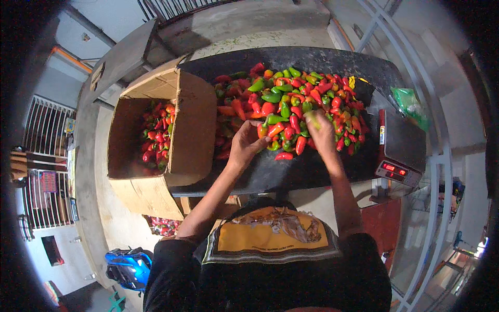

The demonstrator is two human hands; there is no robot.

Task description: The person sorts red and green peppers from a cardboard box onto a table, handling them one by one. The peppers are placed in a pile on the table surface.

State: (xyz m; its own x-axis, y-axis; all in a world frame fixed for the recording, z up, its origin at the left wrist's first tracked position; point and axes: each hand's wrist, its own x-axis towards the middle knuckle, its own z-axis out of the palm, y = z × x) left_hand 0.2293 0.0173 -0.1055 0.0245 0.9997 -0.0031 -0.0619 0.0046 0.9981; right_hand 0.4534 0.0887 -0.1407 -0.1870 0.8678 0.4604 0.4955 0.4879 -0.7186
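Note:
A wide heap of red, green and mixed-colour peppers (pixel 286 99) lies across a black table (pixel 257 175) in front of me. My left hand (pixel 246 143) is at the near left edge of the heap, its thumb and fingers around a red-and-green pepper (pixel 262 131). Close to its fingertips lies an orange-red pepper (pixel 276 129). Over the near right part of the heap, my right hand (pixel 322 132) is blurred, with a yellowish-green pepper (pixel 313 121) at its fingers. A single red pepper (pixel 284 156) lies at the heap's near edge.
At the left stands an open cardboard box (pixel 195 128) on its side, with peppers (pixel 158 136) inside. A digital scale (pixel 403 140) with a lit red display sits at the table's right end, beside a green plastic bag (pixel 409 103). More peppers (pixel 163 226) are below the table.

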